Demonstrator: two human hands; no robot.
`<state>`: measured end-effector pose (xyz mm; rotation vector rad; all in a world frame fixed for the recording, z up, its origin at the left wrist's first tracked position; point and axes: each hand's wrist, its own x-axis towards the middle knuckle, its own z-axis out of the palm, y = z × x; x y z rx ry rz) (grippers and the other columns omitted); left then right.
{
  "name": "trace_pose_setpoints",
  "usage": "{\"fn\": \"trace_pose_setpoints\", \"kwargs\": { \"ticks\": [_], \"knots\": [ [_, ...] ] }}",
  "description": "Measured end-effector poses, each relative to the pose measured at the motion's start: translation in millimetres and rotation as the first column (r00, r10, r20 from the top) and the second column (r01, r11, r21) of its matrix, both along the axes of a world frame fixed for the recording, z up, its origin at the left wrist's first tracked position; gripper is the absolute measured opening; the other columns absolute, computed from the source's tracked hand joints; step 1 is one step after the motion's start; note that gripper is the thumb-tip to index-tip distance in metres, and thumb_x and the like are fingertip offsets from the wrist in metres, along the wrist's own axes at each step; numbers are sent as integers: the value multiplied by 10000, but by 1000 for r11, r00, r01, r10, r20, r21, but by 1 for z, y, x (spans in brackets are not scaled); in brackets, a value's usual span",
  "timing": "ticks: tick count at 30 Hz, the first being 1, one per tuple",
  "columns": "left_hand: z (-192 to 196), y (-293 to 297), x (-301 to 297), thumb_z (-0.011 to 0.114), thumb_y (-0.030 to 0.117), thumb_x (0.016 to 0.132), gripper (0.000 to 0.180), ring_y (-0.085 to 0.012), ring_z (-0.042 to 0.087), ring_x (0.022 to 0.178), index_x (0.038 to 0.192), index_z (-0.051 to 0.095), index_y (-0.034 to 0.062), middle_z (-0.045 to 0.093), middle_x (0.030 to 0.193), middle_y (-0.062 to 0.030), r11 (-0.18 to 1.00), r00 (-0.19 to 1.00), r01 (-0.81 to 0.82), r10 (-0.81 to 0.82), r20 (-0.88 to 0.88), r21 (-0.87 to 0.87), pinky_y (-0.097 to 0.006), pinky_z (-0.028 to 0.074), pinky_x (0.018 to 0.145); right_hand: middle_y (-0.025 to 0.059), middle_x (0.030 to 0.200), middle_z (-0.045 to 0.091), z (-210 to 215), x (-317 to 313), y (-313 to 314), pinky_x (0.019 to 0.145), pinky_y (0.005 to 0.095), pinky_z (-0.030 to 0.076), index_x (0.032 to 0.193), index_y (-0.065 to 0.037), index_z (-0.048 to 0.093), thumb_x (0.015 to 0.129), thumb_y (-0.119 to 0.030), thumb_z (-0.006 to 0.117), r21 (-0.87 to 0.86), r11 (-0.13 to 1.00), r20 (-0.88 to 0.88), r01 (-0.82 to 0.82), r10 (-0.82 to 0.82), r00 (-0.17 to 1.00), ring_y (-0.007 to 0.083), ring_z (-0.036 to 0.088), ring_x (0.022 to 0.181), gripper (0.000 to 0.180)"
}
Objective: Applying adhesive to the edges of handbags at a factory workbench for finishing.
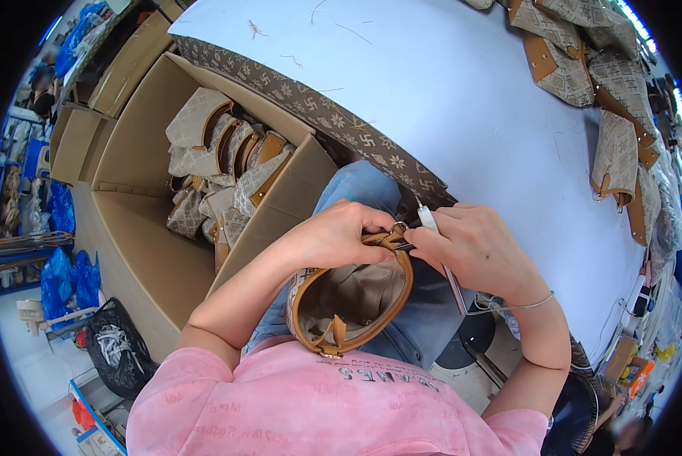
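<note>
A small beige patterned bag (301,300) with tan trim rests on my lap, its mouth facing up and its brown lining showing. My left hand (333,234) pinches the tan braided strap (383,240) at the bag's far rim, beside a small metal ring (399,226). Close against it, my right hand (470,247) is closed around a slim white-handled tool (428,220) with a thin tip pointing away from me. The tool's exact kind is unclear. A dark tip shows between the two hands at the strap, and my right fingers partly hide it.
At my left, an open cardboard box (139,159) holds several similar bags (204,144). A white-topped table (463,83) lies ahead, with loose threads on it and more bags (615,152) heaped at its far right. A black plastic bag (117,349) sits at the lower left.
</note>
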<state>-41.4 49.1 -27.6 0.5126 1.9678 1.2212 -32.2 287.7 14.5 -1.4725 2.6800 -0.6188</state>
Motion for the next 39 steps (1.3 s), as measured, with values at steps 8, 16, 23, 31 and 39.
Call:
{"fn": "trace_pose_setpoints", "kwargs": {
  "ticks": [8,16,23,31,39],
  "knots": [
    [28,-30,13,775,43,804,277,-150,642,804,1065,683,36,708,954,-63,962,885,-135,224,-407,237,-307,503,717,42,734,588,19,31,8,575,309,451,1031,-54,650,814,-162,809,-404,847,96,345,-336,937,172,577,626,289],
    [20,-35,50,808,45,718,210,-198,554,763,892,708,105,598,891,-29,928,187,84,344,-920,364,-330,409,629,57,726,608,33,84,-17,534,254,455,1111,-18,654,804,-87,825,-579,577,346,576,-466,814,145,586,588,358],
    [4,-26,75,832,94,591,238,-201,530,824,786,702,135,541,927,-15,933,39,137,329,-943,331,-333,381,648,73,751,625,15,113,-39,529,273,472,1129,-12,652,793,-53,817,-510,693,257,509,-442,859,167,612,594,376],
    [2,-29,76,784,130,532,272,-216,540,809,781,675,110,564,937,-29,952,69,122,276,-959,282,-338,392,672,94,759,645,23,121,-37,502,289,476,1146,-13,650,780,-21,807,-453,773,111,444,-445,888,189,625,579,398],
    [3,-4,77,783,81,633,217,-188,570,774,805,650,85,616,906,-17,903,91,111,406,-909,414,-316,385,684,96,755,631,43,121,-30,492,302,466,1149,-8,640,789,-26,800,-382,795,41,471,-494,868,198,617,570,395]
  ]
}}
